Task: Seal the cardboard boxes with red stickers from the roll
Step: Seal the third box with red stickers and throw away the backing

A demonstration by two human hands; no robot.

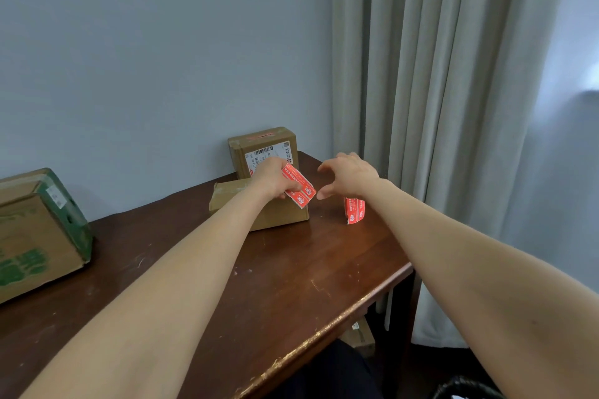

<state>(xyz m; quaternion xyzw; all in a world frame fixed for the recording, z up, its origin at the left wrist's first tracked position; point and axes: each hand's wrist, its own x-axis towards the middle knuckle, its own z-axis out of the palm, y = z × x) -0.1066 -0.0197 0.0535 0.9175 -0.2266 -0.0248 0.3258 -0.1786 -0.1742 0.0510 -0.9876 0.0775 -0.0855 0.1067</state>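
Note:
My left hand (274,178) pinches a red sticker (299,188) with white print, held over the low brown cardboard box (275,215) at the table's far side. Behind it an upright cardboard box (259,144) with a white shipping label stands against the wall, a reddish strip on its top. My right hand (348,173) hovers just right of the sticker, fingers curled and apart, holding nothing. The red sticker roll (354,210) stands on the table under my right wrist, partly hidden by it.
A larger cardboard box (35,236) with green print lies at the table's left. The dark wooden table (259,285) ends at a worn front-right edge. Grey curtains (437,74) hang at the right; the wall runs behind the boxes.

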